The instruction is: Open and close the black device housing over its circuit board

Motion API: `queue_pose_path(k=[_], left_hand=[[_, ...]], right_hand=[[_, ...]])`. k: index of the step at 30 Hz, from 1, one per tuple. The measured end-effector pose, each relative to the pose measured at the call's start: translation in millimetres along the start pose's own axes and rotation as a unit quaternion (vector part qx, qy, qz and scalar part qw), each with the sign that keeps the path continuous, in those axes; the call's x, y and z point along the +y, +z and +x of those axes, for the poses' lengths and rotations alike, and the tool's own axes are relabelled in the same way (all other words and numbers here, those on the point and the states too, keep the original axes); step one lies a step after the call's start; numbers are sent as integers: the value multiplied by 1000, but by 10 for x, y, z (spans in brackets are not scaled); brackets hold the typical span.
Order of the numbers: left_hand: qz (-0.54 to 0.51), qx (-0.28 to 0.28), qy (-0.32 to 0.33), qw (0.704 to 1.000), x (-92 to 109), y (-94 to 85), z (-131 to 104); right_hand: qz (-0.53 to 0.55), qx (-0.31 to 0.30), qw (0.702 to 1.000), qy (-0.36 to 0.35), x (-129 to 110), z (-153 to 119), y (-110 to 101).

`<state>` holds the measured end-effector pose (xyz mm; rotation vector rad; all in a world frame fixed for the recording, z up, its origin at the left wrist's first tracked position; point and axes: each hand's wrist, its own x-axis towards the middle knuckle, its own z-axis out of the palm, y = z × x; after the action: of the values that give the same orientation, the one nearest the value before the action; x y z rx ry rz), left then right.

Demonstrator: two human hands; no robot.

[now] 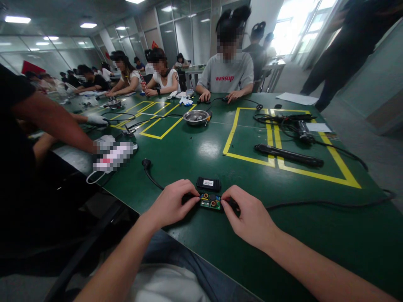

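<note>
In the head view, the left hand (178,203) and right hand (247,212) pinched the circuit board (210,201) between them, fingertips (194,201) hiding its ends. Beyond the board lay a rectangular, seemingly plastic cover (208,183) (its label (208,183) unreadably small).

Two bare hands (176,201) (247,209) are sharing one circuit board (210,201), and it's sporting two copper coils (213,204), lol. One black cover (208,183) is lying around, one black plug (146,164) is hanging out left, one black tube (289,155) and one metal bowl (195,117) are sitting farther off, plus two paper sheets (297,99) (318,127) are chilling right.
</note>
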<state>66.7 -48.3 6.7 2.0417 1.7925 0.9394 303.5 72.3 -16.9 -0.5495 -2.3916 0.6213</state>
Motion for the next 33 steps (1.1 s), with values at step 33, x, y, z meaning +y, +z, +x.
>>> queue_pose_path(k=[33], left_hand=[[59,-11,17,998,63,-13,306]], right_hand=[[-23,-45,999,9,61,13,22]])
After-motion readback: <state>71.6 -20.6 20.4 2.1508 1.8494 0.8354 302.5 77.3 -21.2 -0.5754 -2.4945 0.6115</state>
